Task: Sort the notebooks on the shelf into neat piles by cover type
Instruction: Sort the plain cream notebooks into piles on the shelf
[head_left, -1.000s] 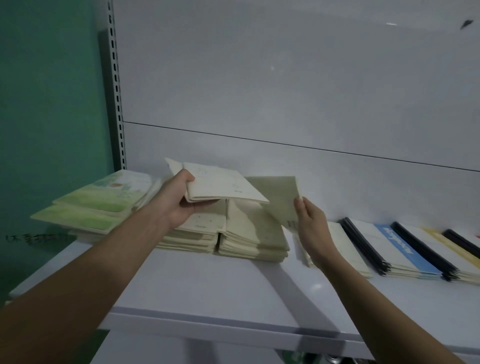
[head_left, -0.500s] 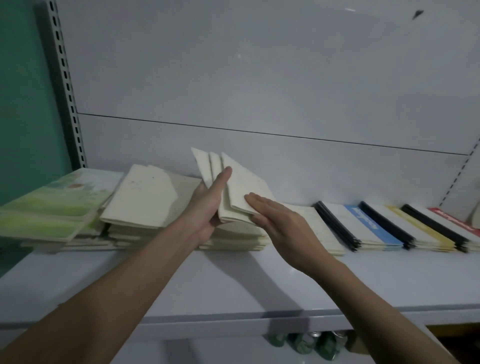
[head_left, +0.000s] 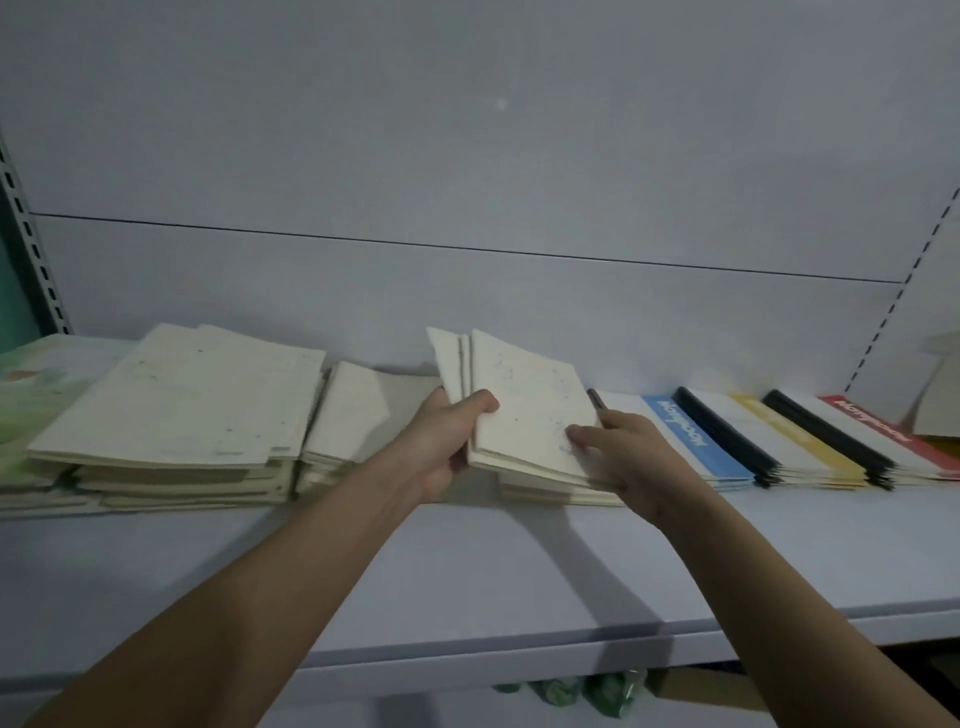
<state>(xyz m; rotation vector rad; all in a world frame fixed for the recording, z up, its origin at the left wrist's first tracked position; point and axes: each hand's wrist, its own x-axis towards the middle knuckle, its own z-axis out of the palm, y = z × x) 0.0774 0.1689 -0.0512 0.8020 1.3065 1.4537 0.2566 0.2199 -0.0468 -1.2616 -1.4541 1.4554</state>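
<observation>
Left hand (head_left: 447, 447) grips cream notebooks (head_left: 524, 405), hiding the pile beneath.

A few cream notebooks (head_left: 524, 405) stood tilted on a low cream pile (head_left: 550, 491) mid-shelf (head_left: 467, 582). Left of them lay cream stacks (head_left: 182, 405) and green-covered ones (head_left: 26, 395); to the right, black-spined notebooks with blue (head_left: 691, 436), yellow (head_left: 789, 436) and red (head_left: 883, 434) bands overlapped.
</observation>
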